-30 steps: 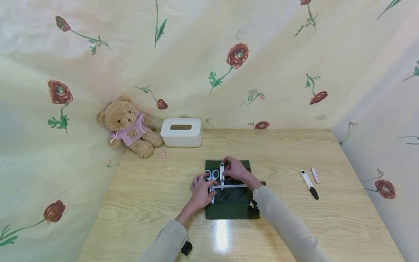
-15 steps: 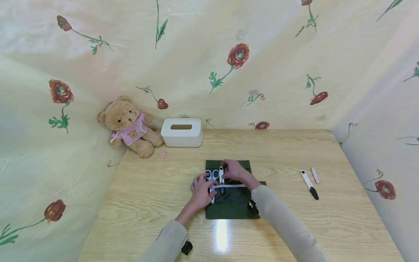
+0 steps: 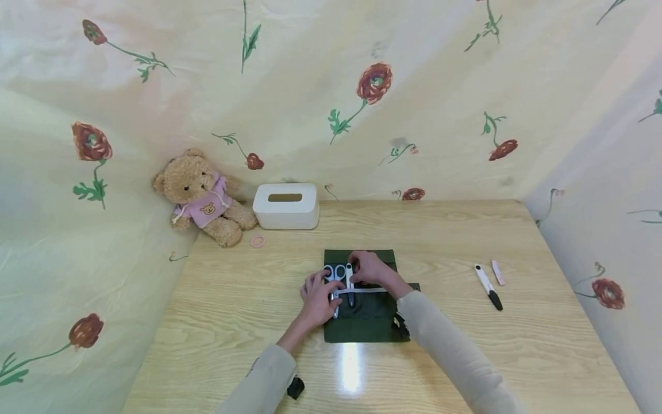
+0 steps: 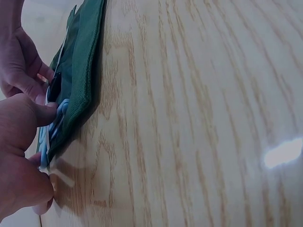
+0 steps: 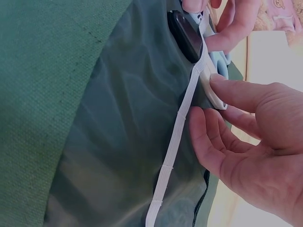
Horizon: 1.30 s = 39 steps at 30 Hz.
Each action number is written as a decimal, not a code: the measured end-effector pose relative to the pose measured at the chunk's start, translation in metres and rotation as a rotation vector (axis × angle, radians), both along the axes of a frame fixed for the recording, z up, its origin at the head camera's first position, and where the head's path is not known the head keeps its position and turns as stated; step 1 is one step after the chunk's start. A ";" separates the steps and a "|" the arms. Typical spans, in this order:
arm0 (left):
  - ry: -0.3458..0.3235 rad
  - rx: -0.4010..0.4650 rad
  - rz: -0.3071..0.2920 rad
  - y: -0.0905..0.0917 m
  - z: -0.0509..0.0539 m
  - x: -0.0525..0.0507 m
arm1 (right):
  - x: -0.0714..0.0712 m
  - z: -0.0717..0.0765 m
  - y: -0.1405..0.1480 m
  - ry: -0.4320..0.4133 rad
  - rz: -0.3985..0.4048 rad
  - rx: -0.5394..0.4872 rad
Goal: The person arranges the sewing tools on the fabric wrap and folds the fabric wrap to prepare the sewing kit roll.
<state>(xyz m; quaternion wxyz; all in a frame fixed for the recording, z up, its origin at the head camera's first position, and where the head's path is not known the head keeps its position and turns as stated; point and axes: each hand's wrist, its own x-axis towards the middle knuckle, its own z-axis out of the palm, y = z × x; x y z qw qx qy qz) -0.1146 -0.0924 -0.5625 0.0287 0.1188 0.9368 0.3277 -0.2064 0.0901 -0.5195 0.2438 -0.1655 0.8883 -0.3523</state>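
Note:
A dark green fabric case [image 3: 357, 332] lies unrolled on the table, crossed by a white elastic strap [image 5: 165, 172]. Scissors with pale blue handles [image 3: 339, 272] sit under the strap at its left side. My left hand [image 3: 316, 299] holds the scissors, with thumb and forefinger on either side of the strap. Beside them, a slim white-handled tool with a black end [image 3: 349, 275] passes beneath the strap. My right hand [image 3: 368, 268] pinches its white handle between thumb and fingers; the black end [image 5: 183, 38] shows beyond the strap. The tool's exact kind cannot be told.
To the right lie a similar white tool with a black end [image 3: 488, 287] and a small pale pink stick-like thing [image 3: 498, 273]. A white tissue box [image 3: 286, 214], a teddy bear [image 3: 207, 198] and a pink ring [image 3: 258, 241] are at the back left, by the wall.
My right hand has slid the white-handled tool toward me, farther under the strap. Over the last half second both hands hold nearly still; the whole head view has shifted slightly.

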 end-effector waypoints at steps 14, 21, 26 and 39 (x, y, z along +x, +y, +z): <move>-0.004 -0.002 0.011 -0.006 -0.003 0.008 | 0.011 -0.008 -0.005 -0.007 0.011 -0.020; -0.010 -0.012 0.006 -0.008 -0.003 0.009 | 0.014 -0.010 -0.003 0.001 0.013 -0.034; -0.013 -0.005 0.001 -0.005 -0.005 0.009 | 0.013 -0.010 0.001 -0.009 0.020 -0.037; -0.018 0.001 0.004 -0.001 -0.001 0.000 | 0.007 -0.004 0.005 0.016 0.044 -0.019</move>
